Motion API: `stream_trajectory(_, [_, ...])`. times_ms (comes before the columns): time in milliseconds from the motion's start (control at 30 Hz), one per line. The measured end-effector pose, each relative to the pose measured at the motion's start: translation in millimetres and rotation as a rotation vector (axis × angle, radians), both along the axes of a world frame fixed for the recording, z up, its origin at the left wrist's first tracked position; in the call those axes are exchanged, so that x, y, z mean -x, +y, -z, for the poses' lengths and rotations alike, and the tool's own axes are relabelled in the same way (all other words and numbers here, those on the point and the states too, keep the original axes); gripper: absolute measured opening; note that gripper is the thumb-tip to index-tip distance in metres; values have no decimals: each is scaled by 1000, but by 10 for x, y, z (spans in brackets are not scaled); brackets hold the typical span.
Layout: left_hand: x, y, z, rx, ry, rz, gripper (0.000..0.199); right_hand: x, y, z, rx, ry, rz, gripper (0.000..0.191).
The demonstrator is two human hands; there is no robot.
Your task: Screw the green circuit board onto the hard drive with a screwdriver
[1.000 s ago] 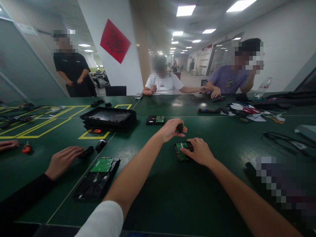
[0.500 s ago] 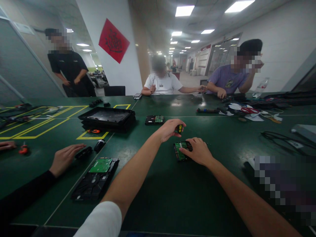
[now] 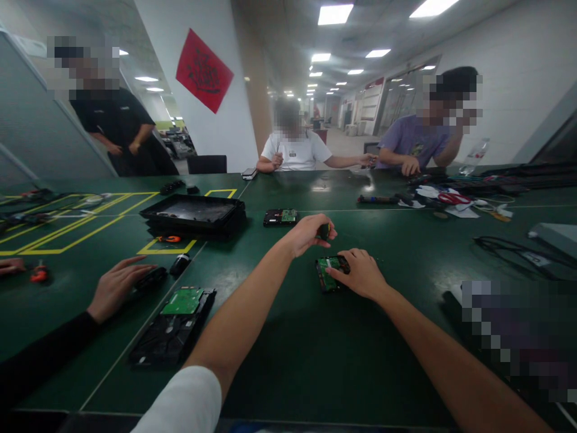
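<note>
My left hand (image 3: 312, 233) is raised just up and left of a small hard drive, its fingers wrapped round a small black-and-yellow tool (image 3: 325, 231). The hard drive (image 3: 325, 272) lies on the green table with its green circuit board up. On its right side rests my right hand (image 3: 360, 272), thumb over the board and fingers along the far edge, gripping it. Another hard drive (image 3: 280, 217) lies farther back. Nearer on the left, a larger black drive tray (image 3: 164, 337) carries a green circuit board (image 3: 182, 300).
Black stacked trays (image 3: 193, 216) stand back left. A co-worker's hand (image 3: 118, 285) touches a black part at the left, beside a black cylinder (image 3: 180, 264). Orange-handled tools lie nearby. Cables (image 3: 509, 249) lie at right. Several people are around the table.
The tool in my left hand has turned, showing less of its yellow. My right hand stays on the hard drive. The view has shifted slightly, and the co-worker's fingers at left have lifted a little.
</note>
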State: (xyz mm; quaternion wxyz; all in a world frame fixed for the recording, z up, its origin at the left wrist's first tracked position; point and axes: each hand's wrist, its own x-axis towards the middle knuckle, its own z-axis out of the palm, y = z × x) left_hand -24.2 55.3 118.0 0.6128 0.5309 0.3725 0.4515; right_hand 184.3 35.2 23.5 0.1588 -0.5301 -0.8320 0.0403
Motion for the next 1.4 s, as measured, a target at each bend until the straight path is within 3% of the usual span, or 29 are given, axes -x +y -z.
stream_trajectory(233, [1,-28,-34,-61,80,8,25,-1,2,-8,5,-1,-3,69])
stream_trajectory(600, [-61,-23,9,2,15,-24,19,2,-10,-37,27,-9,-2,67])
stream_trajectory(867, [-7,6,16,-114,102,-5,24,7,-21,-28,16,5,7,67])
stream_trajectory(1200, [-15,5,26,10,1,-35,22,9,-21,-32,26,1,5,69])
stream_trajectory(1400, [24,-6,-16,-66,120,-12,30,6,-24,-29,24,7,5,69])
